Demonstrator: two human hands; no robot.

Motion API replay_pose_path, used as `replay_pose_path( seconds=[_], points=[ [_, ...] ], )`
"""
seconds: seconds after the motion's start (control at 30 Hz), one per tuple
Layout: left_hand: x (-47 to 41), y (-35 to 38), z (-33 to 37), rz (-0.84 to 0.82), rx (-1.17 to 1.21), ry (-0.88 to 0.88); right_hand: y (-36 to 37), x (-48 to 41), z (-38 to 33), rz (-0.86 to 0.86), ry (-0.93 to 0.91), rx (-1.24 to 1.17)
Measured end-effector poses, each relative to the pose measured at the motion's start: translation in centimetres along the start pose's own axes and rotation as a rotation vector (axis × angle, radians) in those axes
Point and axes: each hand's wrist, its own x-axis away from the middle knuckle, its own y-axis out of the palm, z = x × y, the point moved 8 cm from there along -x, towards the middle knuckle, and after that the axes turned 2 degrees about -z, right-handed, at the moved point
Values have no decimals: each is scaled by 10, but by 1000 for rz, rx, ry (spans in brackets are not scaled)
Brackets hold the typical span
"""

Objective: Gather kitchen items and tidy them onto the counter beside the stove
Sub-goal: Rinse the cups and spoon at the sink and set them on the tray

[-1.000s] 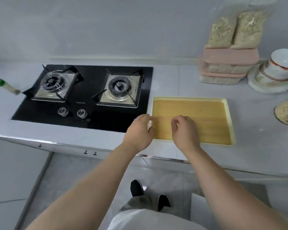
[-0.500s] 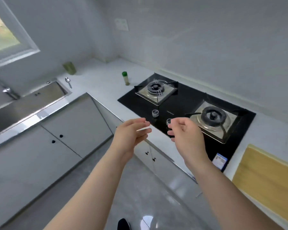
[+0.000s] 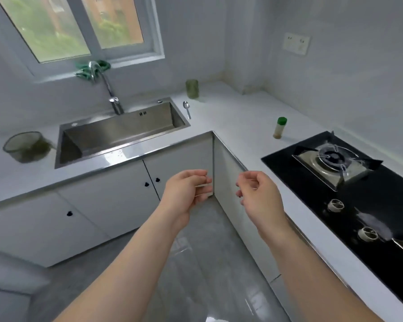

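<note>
White stone-look counter (image 3: 239,122) wraps a brushed-steel sink (image 3: 126,133) and a glossy black stove (image 3: 289,173) in the head view. The left hand (image 3: 186,191) and right hand (image 3: 258,194) hover above the floor, loosely curled and empty. Gathering seems just begun. A slim green-capped shaker (image 3: 280,127) stands near the stove, and a metal spoon (image 3: 187,109) lies by the sink. The next move is likely a reach and pinch.

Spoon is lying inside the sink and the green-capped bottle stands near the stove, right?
No: the head view shows the spoon on the counter just outside the rim of the sink, not inside it. The green-capped bottle does stand near the stove.
</note>
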Motion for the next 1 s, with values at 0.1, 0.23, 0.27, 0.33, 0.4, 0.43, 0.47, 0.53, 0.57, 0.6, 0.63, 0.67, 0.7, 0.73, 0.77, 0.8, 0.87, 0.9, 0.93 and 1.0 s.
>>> replay_pose_path(
  seconds=[0.1,0.23,0.27,0.33,0.4,0.43,0.47,0.53,0.57,0.6,0.63,0.67,0.7,0.73,0.77,0.8,0.87,0.9,0.93,1.0],
  points=[
    [-28,-42,16,49,9,-5,52,-22,-13,-62,-18,38],
    [-72,-90,30,137,53,-15,115,-61,-23,-149,-19,69],
    [-87,-100,32,158,65,-24,131,-75,-25,-169,-24,74],
    [-110,-113,35,183,67,-44,154,-99,-26,-194,-26,70],
    [-139,-125,40,209,63,-58,178,-129,-26,-219,-25,75],
    [-159,-129,44,225,61,-62,191,-151,-24,-229,-20,75],
    [-174,-134,49,242,60,-65,201,-168,-23,-236,-15,75],
    [-209,-141,60,278,53,-62,221,-209,-19,-245,-1,68],
    [-227,-143,66,292,49,-63,231,-231,-18,-255,4,64],
    [-245,-145,73,306,46,-67,239,-252,-17,-268,9,67],
    [-267,-144,81,320,36,-78,247,-278,-16,-282,21,77],
    [-287,-143,89,331,21,-93,253,-300,-16,-293,35,91],
    [-306,-141,98,335,4,-105,257,-322,-17,-302,47,101],
    [-322,-139,106,332,-8,-107,261,-340,-19,-310,54,110],
    [-338,-135,116,328,-12,-97,265,-359,-21,-321,59,120],
    [-359,-133,126,325,-7,-86,272,-383,-23,-333,66,137],
    [-389,-129,143,322,-1,-72,284,-424,-23,-329,87,170],
    [-400,-128,149,321,-3,-76,289,-441,-22,-320,106,178],
    [-412,-129,153,323,-7,-91,297,-459,-20,-313,126,197],
    [-430,-133,159,322,-8,-116,306,-484,-16,-295,157,216]
  ],
)
